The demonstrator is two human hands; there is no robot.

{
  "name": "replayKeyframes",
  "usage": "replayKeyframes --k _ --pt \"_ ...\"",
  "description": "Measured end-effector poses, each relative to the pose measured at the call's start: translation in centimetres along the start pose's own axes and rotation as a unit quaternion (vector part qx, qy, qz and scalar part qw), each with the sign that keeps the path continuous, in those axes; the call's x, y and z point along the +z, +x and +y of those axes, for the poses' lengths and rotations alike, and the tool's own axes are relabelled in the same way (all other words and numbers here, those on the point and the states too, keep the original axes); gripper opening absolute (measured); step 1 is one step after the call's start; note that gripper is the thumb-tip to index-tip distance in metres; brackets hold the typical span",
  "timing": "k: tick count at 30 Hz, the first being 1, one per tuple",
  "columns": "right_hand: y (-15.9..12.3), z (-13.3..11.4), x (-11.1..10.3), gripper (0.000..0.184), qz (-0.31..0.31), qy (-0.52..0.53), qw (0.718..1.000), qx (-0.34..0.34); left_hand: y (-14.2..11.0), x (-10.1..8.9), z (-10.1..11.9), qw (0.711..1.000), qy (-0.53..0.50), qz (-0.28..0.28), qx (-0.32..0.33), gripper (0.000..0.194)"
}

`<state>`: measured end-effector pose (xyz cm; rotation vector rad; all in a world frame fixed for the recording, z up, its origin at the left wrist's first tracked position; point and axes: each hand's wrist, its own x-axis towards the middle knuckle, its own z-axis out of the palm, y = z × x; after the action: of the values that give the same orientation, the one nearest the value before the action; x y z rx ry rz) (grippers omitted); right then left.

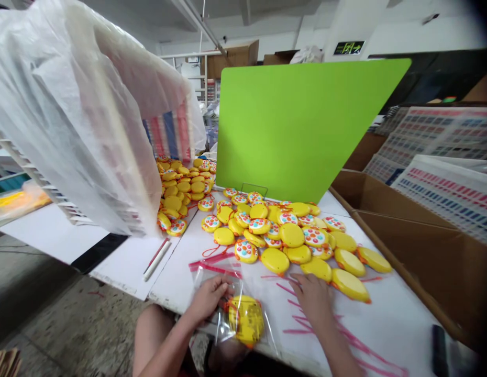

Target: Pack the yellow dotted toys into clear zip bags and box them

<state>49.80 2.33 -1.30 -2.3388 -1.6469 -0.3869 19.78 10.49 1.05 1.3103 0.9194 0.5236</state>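
Observation:
My left hand (209, 298) is closed on a clear zip bag (223, 269) with a pink zip strip, near the table's front edge. Inside the bag lies a yellow duck-like toy (246, 320), plain back up, with an orange cord by my fingers. My right hand (313, 301) rests palm down, fingers stretched, over flat clear bags whose pink strips (298, 331) show on the white table (180, 277). Just beyond its fingertips spreads a pile of similar yellow toys (291, 235), some showing white faces with coloured dots.
A crate wrapped in cloudy plastic (110, 115) lies tipped at left, more yellow toys (184, 183) at its mouth. A green board (298, 125) stands behind the pile. Two pens (156, 260) lie at left. Open cardboard boxes (404, 246) line the right edge.

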Motion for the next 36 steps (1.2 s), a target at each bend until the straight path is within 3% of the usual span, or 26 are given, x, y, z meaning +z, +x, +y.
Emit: replayKeyframes --k 4,8,11,14,16,18,20,23,26,30,36 --pt "-0.3 0.8 -0.2 0.019 -0.009 -0.021 1.000 0.000 -0.1 -0.1 -0.2 1.000 0.003 -0.004 0.008 0.038" --pt "-2.3 5.0 -1.0 0.023 -0.011 -0.045 0.999 0.023 0.0 -0.2 -0.3 1.000 0.016 -0.005 0.007 0.038" --pt "-4.3 8.9 -1.0 0.027 -0.015 -0.037 0.999 0.002 0.0 -0.2 -0.2 1.000 0.009 -0.005 0.002 0.040" --pt "-5.2 10.7 -1.4 0.044 0.008 -0.015 1.000 -0.001 0.0 -0.2 0.0 1.000 -0.012 -0.006 -0.003 0.040" --pt "-4.7 9.4 -2.3 0.047 0.044 0.029 0.998 0.039 0.0 -0.1 0.1 1.000 -0.021 -0.005 -0.001 0.038" --pt "-3.7 6.2 -3.5 0.038 0.065 0.144 0.985 0.074 0.0 0.0 0.2 1.000 -0.026 -0.004 0.000 0.037" --pt "-2.5 1.7 -4.3 0.030 -0.005 0.329 0.939 0.100 -0.2 0.0 0.3 1.000 -0.029 -0.004 0.000 0.036" --pt "-1.5 -4.8 -4.0 0.028 -0.098 0.418 0.900 0.075 -0.4 0.0 0.7 0.999 -0.034 -0.005 -0.004 0.036" --pt "-1.1 -8.6 -2.4 0.027 -0.165 0.477 0.860 0.076 -0.6 0.0 1.0 0.999 -0.041 -0.006 -0.005 0.036" --pt "-0.9 -9.1 -1.5 0.025 -0.209 0.539 0.809 0.107 -0.6 -0.3 0.8 0.998 -0.055 -0.014 0.002 0.042" --pt "-1.3 -7.0 -3.1 0.035 -0.231 0.599 0.751 0.156 -0.2 -0.8 0.1 0.990 -0.127 -0.053 -0.013 0.052"
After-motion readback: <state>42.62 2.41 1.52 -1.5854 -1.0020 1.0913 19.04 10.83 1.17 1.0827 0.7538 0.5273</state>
